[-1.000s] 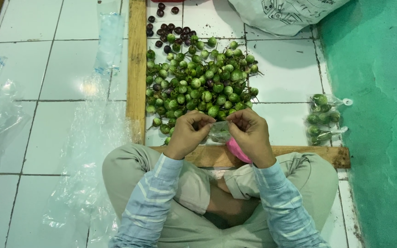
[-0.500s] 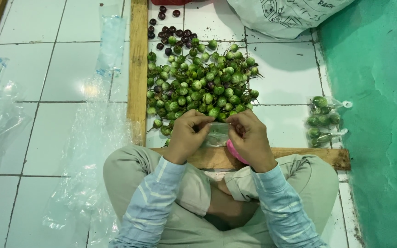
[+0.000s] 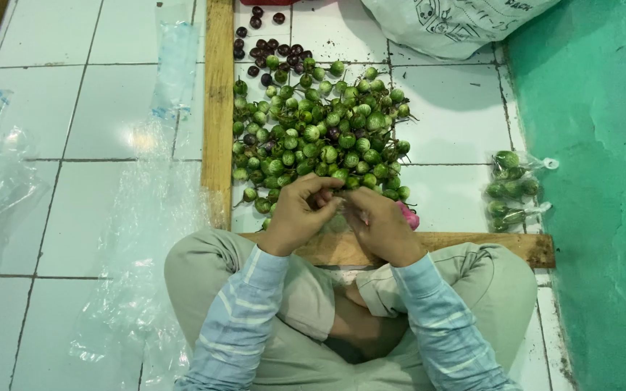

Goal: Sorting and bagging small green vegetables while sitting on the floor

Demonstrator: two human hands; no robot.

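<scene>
The left hand (image 3: pixel 300 214) and right hand (image 3: pixel 380 226) met just short of the heap of small round green eggplants (image 3: pixel 320 134), fingers curled shut on a small clear plastic bag (image 3: pixel 336 219) pinched between them. The thin film looked light, limp and slippery, probably best gripped at its gathered neck. A pink object (image 3: pixel 408 215) peeked out beside the right hand. Further right of that hand lay two filled, tied bags of green eggplants (image 3: pixel 512 190); loose clear plastic sheets (image 3: pixel 146 239) lay left of the left hand.

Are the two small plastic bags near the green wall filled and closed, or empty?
Filled and closed. Both small plastic bags bulge with round green fruits, and each neck is gathered into a tight twist at the right side, on the white tiled floor.
</scene>
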